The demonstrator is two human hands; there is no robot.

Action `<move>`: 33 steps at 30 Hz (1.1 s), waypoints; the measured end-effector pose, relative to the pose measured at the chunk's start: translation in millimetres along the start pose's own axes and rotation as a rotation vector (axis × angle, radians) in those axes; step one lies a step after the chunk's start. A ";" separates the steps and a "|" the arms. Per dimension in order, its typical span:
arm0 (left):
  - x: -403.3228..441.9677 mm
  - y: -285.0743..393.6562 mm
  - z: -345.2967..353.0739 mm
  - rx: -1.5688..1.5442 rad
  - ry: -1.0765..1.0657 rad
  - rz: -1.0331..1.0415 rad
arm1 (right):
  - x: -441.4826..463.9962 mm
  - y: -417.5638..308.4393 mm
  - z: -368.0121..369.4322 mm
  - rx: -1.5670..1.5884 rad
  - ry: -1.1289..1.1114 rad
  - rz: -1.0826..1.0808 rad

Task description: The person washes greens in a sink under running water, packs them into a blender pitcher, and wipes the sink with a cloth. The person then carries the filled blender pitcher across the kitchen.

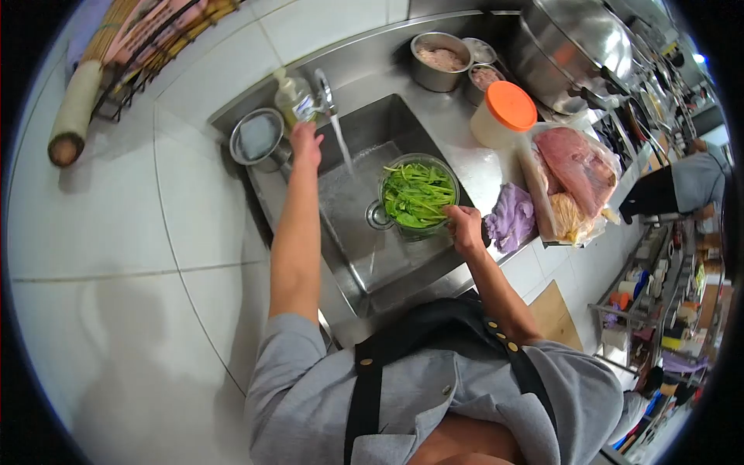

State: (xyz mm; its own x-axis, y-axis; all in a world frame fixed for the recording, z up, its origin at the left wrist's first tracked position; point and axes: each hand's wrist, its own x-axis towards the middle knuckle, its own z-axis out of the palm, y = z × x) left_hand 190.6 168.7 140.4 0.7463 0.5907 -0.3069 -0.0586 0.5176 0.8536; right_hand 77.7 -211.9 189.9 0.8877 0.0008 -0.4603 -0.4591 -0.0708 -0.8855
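Note:
Leafy green vegetables (418, 195) fill a round strainer (452, 172) over the sink basin (341, 209). My right hand (465, 229) is closed at its near right side, where a dark handle end shows past the fist. Up at the left, my left hand (306, 144) reaches toward the tap (325, 94), thumb apart and nothing held. Water runs from the tap into the basin, left of the greens. A soap bottle (293, 99) with a pump stands just beyond my left fingers. Whether those fingers touch the tap or bottle, I cannot tell.
Left of the tap stands a metal pot (258, 138). Along the right counter are a metal pot of minced meat (440, 58), an orange-lidded tub (508, 108), bagged raw meat (577, 170) and a purple cloth (511, 217). Another person (690, 182) stands far right near shelves.

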 end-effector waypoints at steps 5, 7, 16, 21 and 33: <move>49.4 -26.1 4.3 -0.157 -0.220 0.004 | -19.9 -50.7 -24.2 0.123 0.035 -0.025; 45.8 -32.4 -4.8 0.203 -0.429 0.122 | -22.4 -72.6 -30.1 0.206 0.083 -0.076; -110.0 -20.3 -74.8 1.260 0.104 0.477 | -3.5 -116.1 -84.7 0.346 0.217 -0.195; -355.2 -71.2 -77.4 1.563 0.469 0.314 | 53.5 -87.9 -112.4 0.506 0.175 -0.231; -82.9 -13.4 -89.7 1.816 0.637 0.123 | 42.9 -97.6 -126.6 0.255 0.055 -0.278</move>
State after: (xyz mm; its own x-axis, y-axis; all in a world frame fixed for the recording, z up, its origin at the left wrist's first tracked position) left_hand 70.0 168.3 116.7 0.4527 0.8901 0.0530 0.8845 -0.4558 0.0995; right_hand 164.8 -331.2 264.6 0.9769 -0.0691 -0.2020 -0.1874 0.1753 -0.9665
